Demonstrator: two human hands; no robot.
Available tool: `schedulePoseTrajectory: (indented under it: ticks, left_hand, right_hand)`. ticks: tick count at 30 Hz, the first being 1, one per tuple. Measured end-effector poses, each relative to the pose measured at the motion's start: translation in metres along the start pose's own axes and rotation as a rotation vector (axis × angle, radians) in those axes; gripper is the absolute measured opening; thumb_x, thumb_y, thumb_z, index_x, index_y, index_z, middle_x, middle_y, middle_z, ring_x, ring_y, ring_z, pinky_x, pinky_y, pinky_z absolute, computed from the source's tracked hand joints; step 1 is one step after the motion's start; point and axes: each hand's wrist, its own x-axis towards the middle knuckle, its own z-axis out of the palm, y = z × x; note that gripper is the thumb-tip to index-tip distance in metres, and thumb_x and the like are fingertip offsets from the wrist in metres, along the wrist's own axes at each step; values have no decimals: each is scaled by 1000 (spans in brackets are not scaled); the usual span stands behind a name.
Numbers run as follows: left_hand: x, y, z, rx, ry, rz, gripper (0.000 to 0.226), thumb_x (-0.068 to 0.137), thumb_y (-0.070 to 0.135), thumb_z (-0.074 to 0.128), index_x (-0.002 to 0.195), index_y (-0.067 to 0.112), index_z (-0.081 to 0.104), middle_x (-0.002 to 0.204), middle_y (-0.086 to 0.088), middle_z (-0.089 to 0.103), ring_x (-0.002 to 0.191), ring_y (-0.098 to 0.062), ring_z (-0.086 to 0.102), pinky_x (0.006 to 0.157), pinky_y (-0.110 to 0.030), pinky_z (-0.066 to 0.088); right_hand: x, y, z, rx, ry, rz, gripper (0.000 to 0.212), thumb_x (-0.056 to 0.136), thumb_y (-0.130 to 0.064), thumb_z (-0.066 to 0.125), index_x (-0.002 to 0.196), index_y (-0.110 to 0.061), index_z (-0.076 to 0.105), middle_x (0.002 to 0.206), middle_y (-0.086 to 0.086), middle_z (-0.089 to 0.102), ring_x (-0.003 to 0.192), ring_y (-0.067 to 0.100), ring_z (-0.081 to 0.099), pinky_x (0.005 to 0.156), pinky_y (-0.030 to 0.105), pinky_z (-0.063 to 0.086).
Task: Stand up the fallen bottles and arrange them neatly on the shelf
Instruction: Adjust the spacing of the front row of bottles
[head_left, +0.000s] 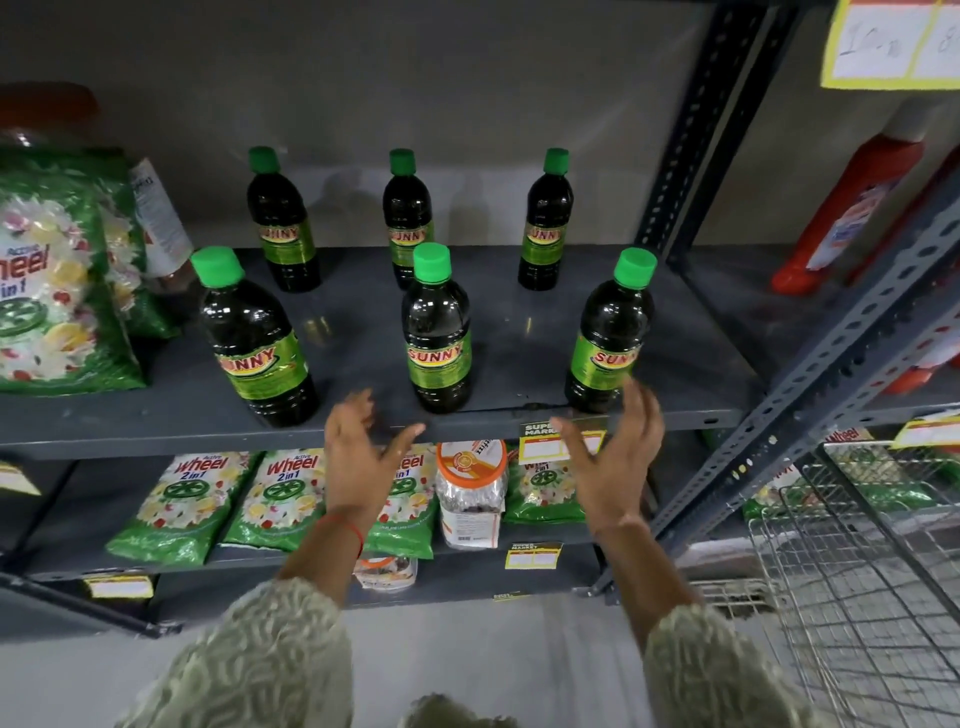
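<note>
Several dark bottles with green caps and green "SUNNY" labels stand upright on the grey metal shelf (519, 332), in two rows. The front row has a left bottle (252, 338), a middle bottle (436, 332) and a right bottle (610, 332). Behind them stand a back-left bottle (280, 223), a back-middle bottle (408, 218) and a back-right bottle (545, 221). My left hand (358, 457) is open, just below the shelf's front edge, between the left and middle front bottles. My right hand (610, 457) is open, its fingertips close to the base of the right front bottle. Neither hand holds anything.
Green "Wheel" detergent bags (47, 280) crowd the shelf's left end. The shelf below holds more Wheel bags (182, 504) and a plastic jar (470, 493). A slotted upright (691, 156) bounds the right side, with red bottles (852, 202) beyond. A wire basket (862, 571) stands at lower right.
</note>
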Motion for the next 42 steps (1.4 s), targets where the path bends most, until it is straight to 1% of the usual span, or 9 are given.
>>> schedulePoseTrajectory:
  ticks: [3, 6, 8, 11, 16, 23, 28, 32, 42]
  left_hand:
    - [-18, -24, -25, 70, 293, -48, 68, 68, 33, 72, 111, -11, 42, 114, -34, 45, 108, -44, 41, 95, -48, 37]
    - [1, -41, -50, 48, 414, -180, 89, 64, 36, 77, 127, -9, 32, 131, -33, 36, 125, -43, 31, 106, -47, 27]
    - [17, -44, -63, 55, 361, -240, 101, 60, 32, 81, 136, -2, 23, 141, -25, 34, 134, -38, 28, 111, -47, 18]
    - [34, -50, -72, 54, 277, -214, 100, 59, 32, 82, 137, 7, 25, 139, -13, 47, 131, -27, 38, 114, -44, 8]
    - [45, -60, -72, 52, 215, -108, 70, 63, 26, 81, 120, 5, 48, 117, -16, 64, 113, -32, 55, 117, -43, 12]
    - [50, -70, -92, 21, 225, -126, 62, 63, 24, 80, 115, 4, 51, 112, -18, 66, 113, -36, 53, 117, -44, 15]
    - [54, -76, -99, 35, 188, -130, 63, 63, 26, 80, 115, 5, 51, 112, -19, 65, 116, -40, 48, 107, -55, 32]
    - [57, -82, -102, -1, 156, -165, 67, 61, 33, 81, 118, 14, 49, 115, -16, 64, 116, -40, 50, 98, -54, 44]
    - [59, -87, -106, -55, 115, -140, 67, 62, 30, 80, 119, 16, 48, 113, -14, 65, 105, -32, 59, 91, -47, 50]
  right_hand:
    - [-32, -32, 36, 9, -120, -236, 72, 75, -62, 53, 127, -13, 38, 130, 8, 35, 119, 24, 40, 101, 34, 38]
    - [-14, -52, 71, 88, -470, -56, 94, 61, -44, 79, 136, -11, 31, 138, 12, 36, 126, 27, 39, 106, 38, 37]
    - [6, -53, 89, 83, -548, 27, 99, 52, -28, 87, 133, -10, 33, 134, 13, 43, 126, 27, 39, 106, 37, 36]
    - [15, -56, 104, 38, -497, 113, 87, 55, -21, 86, 126, -7, 38, 125, 15, 49, 121, 30, 41, 98, 35, 37]
    - [6, -58, 111, -11, -394, 93, 74, 61, -24, 82, 120, -4, 41, 116, 16, 53, 113, 29, 43, 90, 33, 37]
    - [-2, -66, 117, -58, -350, 100, 78, 60, -29, 83, 120, -3, 40, 116, 17, 52, 113, 29, 43, 92, 38, 40]
    - [-3, -67, 116, -68, -356, 110, 79, 61, -31, 82, 122, -6, 39, 117, 16, 51, 112, 29, 46, 90, 34, 40]
    - [-6, -70, 115, -81, -356, 100, 78, 63, -31, 81, 124, -6, 39, 118, 17, 51, 112, 29, 46, 90, 34, 39]
    - [-10, -72, 117, -121, -355, 99, 79, 67, -31, 78, 128, -4, 36, 123, 19, 50, 118, 31, 45, 95, 39, 40]
